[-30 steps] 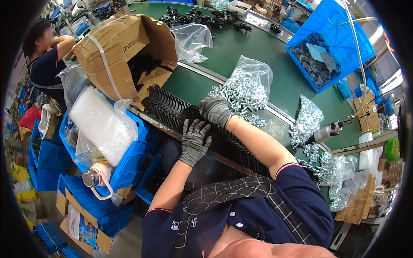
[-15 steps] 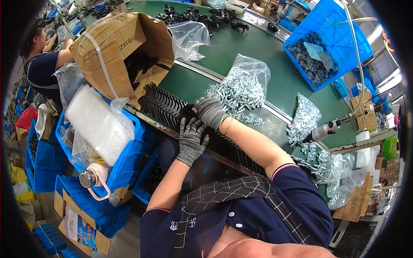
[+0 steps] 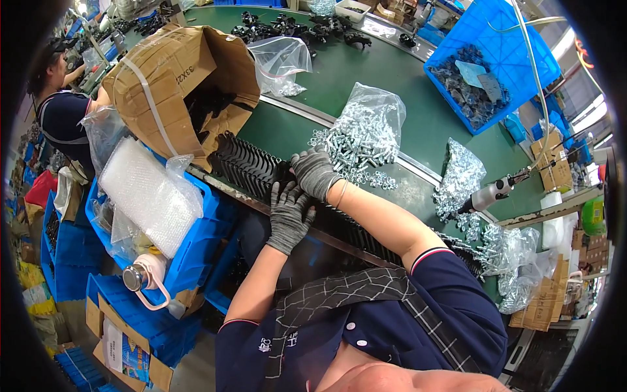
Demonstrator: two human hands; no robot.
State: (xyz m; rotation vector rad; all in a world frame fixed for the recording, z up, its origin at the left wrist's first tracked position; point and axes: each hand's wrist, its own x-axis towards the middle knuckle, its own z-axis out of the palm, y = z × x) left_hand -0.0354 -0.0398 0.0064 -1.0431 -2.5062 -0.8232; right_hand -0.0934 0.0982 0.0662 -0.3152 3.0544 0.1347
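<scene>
A long row of black curved parts stands packed along the near edge of the green table. Both my hands wear grey striped gloves and meet at the middle of this row. My left hand reaches up from the near side, its fingers bent over the black parts. From the far side my right hand curls over the same spot, with its fingertips mostly hidden. Just beyond it, small silver metal sleeves spill from a clear plastic bag.
A tipped cardboard box holds black parts at left. Bubble wrap and a flask rest over a blue crate. A power screwdriver hangs at right, near another blue crate. Another person works at far left.
The view has shifted slightly. My hands keep nearly the same grip and place on the row of black parts.
</scene>
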